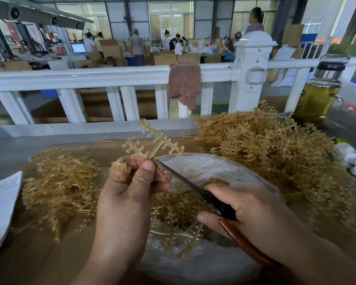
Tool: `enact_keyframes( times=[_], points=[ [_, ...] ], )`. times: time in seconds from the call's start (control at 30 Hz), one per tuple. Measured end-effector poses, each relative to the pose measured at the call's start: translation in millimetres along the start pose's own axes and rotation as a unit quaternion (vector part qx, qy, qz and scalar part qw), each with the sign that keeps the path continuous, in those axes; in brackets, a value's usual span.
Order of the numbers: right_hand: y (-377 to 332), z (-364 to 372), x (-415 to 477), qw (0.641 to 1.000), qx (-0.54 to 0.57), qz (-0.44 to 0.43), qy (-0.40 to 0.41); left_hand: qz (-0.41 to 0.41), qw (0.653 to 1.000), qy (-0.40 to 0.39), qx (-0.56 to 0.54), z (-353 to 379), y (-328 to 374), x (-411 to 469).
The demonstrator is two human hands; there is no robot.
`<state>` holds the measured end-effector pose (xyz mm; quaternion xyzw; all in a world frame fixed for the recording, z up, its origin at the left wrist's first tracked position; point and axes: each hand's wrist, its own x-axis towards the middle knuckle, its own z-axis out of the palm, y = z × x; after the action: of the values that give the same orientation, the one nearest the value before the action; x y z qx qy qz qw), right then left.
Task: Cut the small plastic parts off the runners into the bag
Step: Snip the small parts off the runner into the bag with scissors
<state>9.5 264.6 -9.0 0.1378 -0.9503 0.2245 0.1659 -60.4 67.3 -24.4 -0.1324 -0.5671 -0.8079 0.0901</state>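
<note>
Just above the bag (203, 167), the left hand (130, 188) pinches a runner (152, 138) between thumb and curled fingers, its branches with small parts sticking up. The right hand (245, 208) grips the scissors (193, 187) by their red-brown handles, the blade tip touching the runner at the left fingertips. The bag lies open at the tabletop's near edge, holding cut pieces. One heap of runners (275, 153) lies toward the far right corner, another heap (60, 182) toward the left edge.
</note>
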Motion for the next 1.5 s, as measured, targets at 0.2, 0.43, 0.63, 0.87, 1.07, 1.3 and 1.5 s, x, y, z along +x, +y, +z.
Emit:
enact_keyframes(
  times=[0.2,0.43,0.63,0.87,1.07,1.3,1.5],
  points=[
    [-0.3,-2.9,0.2,1.0,0.002,0.011,-0.013,0.002,1.0,0.001,0.004,1.7,0.2,-0.2],
    [-2.7,-3.5,-0.7,0.999,-0.012,0.027,-0.014,-0.006,1.0,0.002,-0.001,2.2,2.3,-0.2],
    [-1.6,1.8,-2.2,1.0,-0.021,0.018,0.01,-0.011,1.0,-0.002,-0.026,2.7,6.3,0.5],
    [0.7,-1.1,-0.7,0.999,0.034,0.002,0.001,-0.024,0.999,0.017,-0.029,-0.2,8.2,2.0],
    [-5.8,7.4,-3.8,0.999,0.008,0.017,0.042,-0.082,0.991,-0.022,-0.107,-0.4,11.8,1.9],
    [-11.1,3.5,-2.4,0.996,-0.088,0.019,0.027,-0.083,0.99,-0.045,-0.105,-3.3,9.7,4.4],
    [2.1,4.0,-1.8,1.0,-0.005,0.016,-0.004,-0.056,0.994,-0.056,-0.081,-4.7,9.8,5.1]
  ],
)
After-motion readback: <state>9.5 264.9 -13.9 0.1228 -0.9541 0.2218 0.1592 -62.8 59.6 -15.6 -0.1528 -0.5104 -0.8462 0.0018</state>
